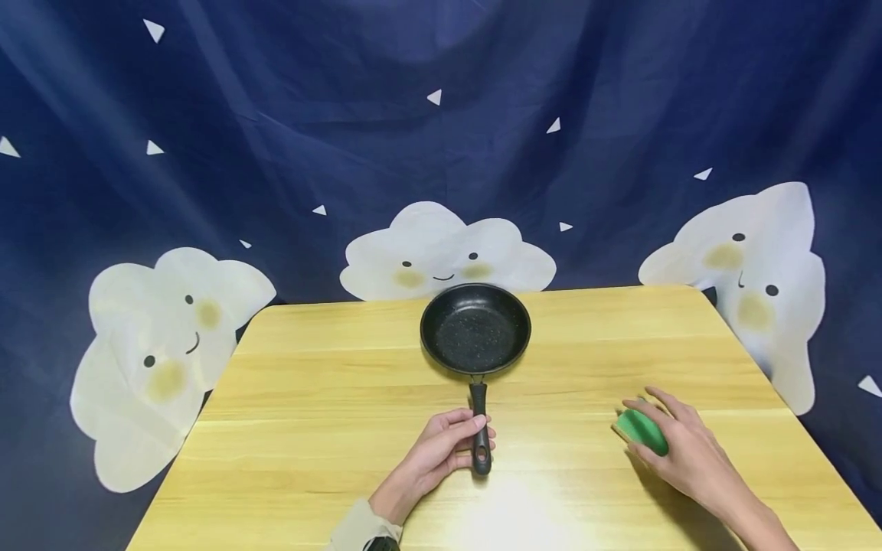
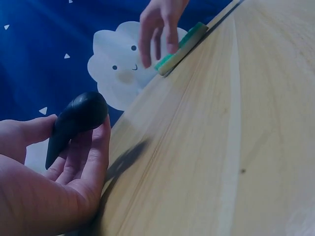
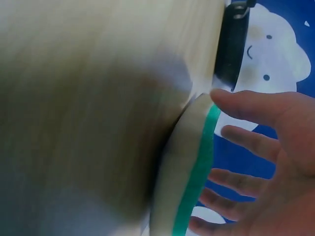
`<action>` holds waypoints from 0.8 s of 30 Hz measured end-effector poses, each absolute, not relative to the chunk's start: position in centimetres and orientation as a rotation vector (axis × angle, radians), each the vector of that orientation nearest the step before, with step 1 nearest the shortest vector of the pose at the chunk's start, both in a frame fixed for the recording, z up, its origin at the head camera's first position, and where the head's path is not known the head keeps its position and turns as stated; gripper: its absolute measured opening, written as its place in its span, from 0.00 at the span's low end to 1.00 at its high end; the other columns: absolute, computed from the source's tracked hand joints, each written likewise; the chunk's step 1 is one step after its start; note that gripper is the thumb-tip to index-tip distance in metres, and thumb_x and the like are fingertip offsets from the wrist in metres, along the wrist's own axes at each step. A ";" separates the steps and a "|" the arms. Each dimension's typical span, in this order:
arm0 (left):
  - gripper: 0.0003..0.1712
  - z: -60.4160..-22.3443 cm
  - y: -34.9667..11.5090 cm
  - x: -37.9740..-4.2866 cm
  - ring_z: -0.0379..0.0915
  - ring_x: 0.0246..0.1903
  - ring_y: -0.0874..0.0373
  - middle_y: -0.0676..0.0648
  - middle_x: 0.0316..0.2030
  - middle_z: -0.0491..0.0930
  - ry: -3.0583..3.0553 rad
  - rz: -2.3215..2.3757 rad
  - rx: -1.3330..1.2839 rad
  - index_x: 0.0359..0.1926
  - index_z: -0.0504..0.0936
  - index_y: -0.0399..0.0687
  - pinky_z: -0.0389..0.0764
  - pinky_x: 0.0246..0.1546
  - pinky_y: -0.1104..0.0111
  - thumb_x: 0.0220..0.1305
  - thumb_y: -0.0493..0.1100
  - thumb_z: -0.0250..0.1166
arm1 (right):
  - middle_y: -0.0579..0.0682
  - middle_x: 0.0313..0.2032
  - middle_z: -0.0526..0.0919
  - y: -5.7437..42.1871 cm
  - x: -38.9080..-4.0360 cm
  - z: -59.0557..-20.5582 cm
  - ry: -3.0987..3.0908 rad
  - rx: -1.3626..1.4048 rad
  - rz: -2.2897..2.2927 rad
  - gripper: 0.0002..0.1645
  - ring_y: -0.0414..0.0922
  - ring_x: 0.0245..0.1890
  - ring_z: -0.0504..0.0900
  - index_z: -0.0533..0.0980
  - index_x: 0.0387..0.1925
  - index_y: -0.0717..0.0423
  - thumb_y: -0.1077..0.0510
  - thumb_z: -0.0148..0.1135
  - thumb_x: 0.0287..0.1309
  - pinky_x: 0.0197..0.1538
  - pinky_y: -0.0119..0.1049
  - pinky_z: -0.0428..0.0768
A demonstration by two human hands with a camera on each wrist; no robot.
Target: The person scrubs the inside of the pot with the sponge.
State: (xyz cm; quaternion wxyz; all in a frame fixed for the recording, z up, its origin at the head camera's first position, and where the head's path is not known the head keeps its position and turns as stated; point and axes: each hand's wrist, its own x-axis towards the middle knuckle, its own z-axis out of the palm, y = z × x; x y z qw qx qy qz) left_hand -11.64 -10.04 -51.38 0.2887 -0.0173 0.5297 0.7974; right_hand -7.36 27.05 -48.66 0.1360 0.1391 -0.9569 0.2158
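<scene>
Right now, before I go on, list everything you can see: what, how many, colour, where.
Frying pan: 1, black, mid-table toward the far edge, handle pointing at the person
Sponge: 1, green and pale yellow, on the table's right side
Table: 1, light wood, under both
Small spot: 1, dark, on the tabletop
Curtain: 1, dark blue, behind the table
Clouds: 3, white with smiling faces, on the curtain
Triangles: about ten, white, scattered on the curtain
Sleeve: 1, pale, left forearm
Wristband or watch: 1, dark, left wrist, cut off
Hands: 2, bare; left hand grips the handle, right hand at the sponge
</scene>
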 end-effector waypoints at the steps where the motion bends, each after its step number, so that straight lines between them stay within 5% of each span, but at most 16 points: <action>1: 0.19 -51.3 -10.0 -11.7 0.85 0.41 0.51 0.41 0.41 0.85 1.414 2.130 -0.046 0.54 0.79 0.33 0.88 0.42 0.58 0.72 0.44 0.67 | 0.69 0.62 0.71 27.3 -7.4 -48.7 -2.804 0.391 0.621 0.39 0.73 0.54 0.73 0.79 0.58 0.52 0.58 0.84 0.41 0.35 0.65 0.80; 15: 0.19 -51.6 -10.1 -11.6 0.86 0.41 0.51 0.40 0.42 0.85 1.414 2.133 -0.052 0.53 0.80 0.34 0.88 0.41 0.59 0.71 0.45 0.68 | 0.65 0.49 0.77 27.8 -7.4 -49.2 -2.923 0.346 0.629 0.41 0.58 0.39 0.78 0.76 0.63 0.52 0.58 0.82 0.46 0.30 0.46 0.77; 24: 0.20 -51.6 -10.0 -11.6 0.85 0.41 0.51 0.40 0.41 0.85 1.416 2.138 -0.050 0.54 0.79 0.31 0.88 0.43 0.57 0.71 0.44 0.67 | 0.67 0.51 0.78 26.7 -8.3 -48.6 -2.872 0.369 0.607 0.37 0.62 0.41 0.79 0.77 0.64 0.53 0.57 0.80 0.51 0.29 0.51 0.80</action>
